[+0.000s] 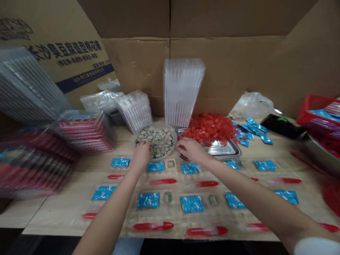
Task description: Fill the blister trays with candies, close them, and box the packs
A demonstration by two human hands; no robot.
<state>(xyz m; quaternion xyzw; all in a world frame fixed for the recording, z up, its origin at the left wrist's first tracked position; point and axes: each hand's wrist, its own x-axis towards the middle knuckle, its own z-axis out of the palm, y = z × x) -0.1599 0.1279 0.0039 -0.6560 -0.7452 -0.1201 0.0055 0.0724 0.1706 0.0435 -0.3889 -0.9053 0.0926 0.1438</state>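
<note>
My left hand [142, 154] rests at the front of a round clear bowl [174, 140], its fingers on the small wrapped cubes [159, 141] heaped inside. My right hand [191, 149] reaches the left corner of a steel tray [225, 153], close to a mound of red wrapped pieces [207, 128]. Motion blur hides whether either hand holds anything. In rows below my arms lie blue sachets [148, 200], red spoons [152, 226] and small square packets [167, 197], all on a pale wooden table [61, 209].
A tall stack of clear plastic trays [181, 88] stands behind the bowl. Blurred stacks of red-lined trays [87, 132] fill the left side. A red basket [316, 109] sits at the right. Cardboard sheets [223, 71] wall off the back.
</note>
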